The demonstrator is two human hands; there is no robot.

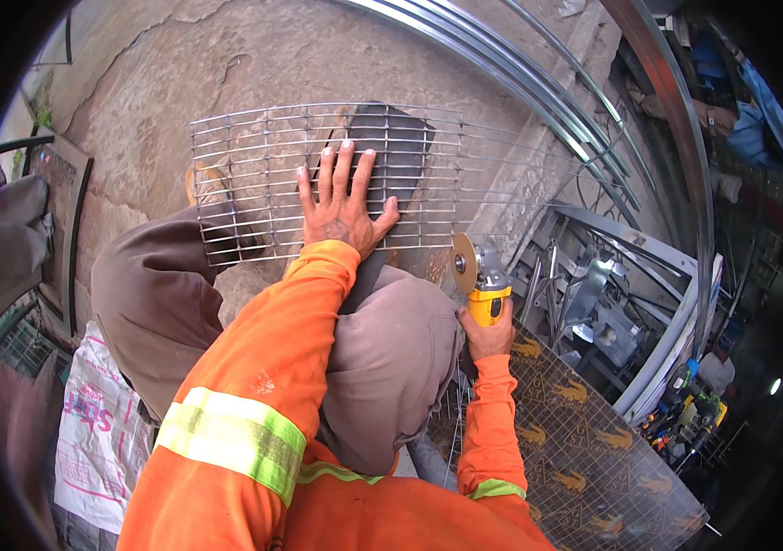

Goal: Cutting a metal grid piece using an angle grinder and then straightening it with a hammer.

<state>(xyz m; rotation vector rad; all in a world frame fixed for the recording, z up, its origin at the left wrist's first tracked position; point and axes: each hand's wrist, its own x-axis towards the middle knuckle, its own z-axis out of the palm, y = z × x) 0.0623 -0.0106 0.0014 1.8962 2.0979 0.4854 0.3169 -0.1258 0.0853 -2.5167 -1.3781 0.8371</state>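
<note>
A piece of welded wire mesh (253,147) lies across my knees and boots, over a dark flat piece (400,138) that shows through its far right part. My left hand (341,202) presses flat on the mesh near its middle, fingers spread and pointing away from me. At the right, my right hand (488,332) is wrapped round the yellow body of an angle grinder (489,301). The grinder's tan disc (466,263) stands on edge beside the near right corner of the mesh. Whether the disc touches a wire or spins, I cannot tell.
Long shiny metal channels (538,83) run along the far right. A metal frame (658,266) with scrap offcuts stands right of the grinder. Below it lies a printed dark board (584,441) under wire mesh. At left are a white sack (88,432) and a framed panel (65,193).
</note>
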